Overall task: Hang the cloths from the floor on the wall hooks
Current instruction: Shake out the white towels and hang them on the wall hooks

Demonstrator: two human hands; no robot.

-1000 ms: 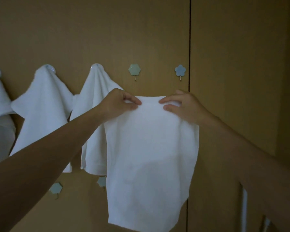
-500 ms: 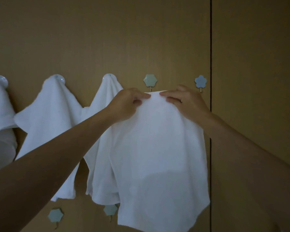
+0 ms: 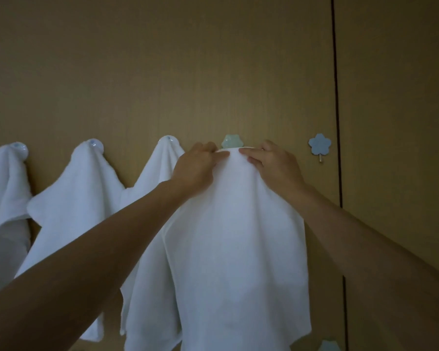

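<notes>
The tan wood-grain wall panel (image 3: 162,72) filled almost the whole view, split near its right side by a dark vertical seam (image 3: 336,97). It mattered because the row of hooks was fixed across it at about the height of my raised hands.

The large white terry cloth (image 3: 238,249) I was hanging draped down the middle of the view. Its top edge lay bunched against the pale green flower-shaped wall hook (image 3: 230,141), so its weight could fall evenly to either side. Whether it had caught on the peg I could not tell, since the cloth covered that spot.

3 more white cloths already hung to the left: the nearest (image 3: 160,178), the next (image 3: 79,198), and 1 at the frame edge (image 3: 3,198). Each peaked under its own round pale hook, which was why they draped in tent shapes. I judged the task to be well along.

My left hand (image 3: 195,171) pinched the cloth's top edge just left of the green hook. My right hand (image 3: 274,165) gripped the same edge just right of it. The 2 hands sat close together to keep a short span taut over the peg.

A pale blue flower-shaped hook (image 3: 319,146) stood bare to the right, its small metal peg showing, free for another cloth. Part of 1 more pale green hook (image 3: 327,345) peeked in at the bottom edge.
</notes>
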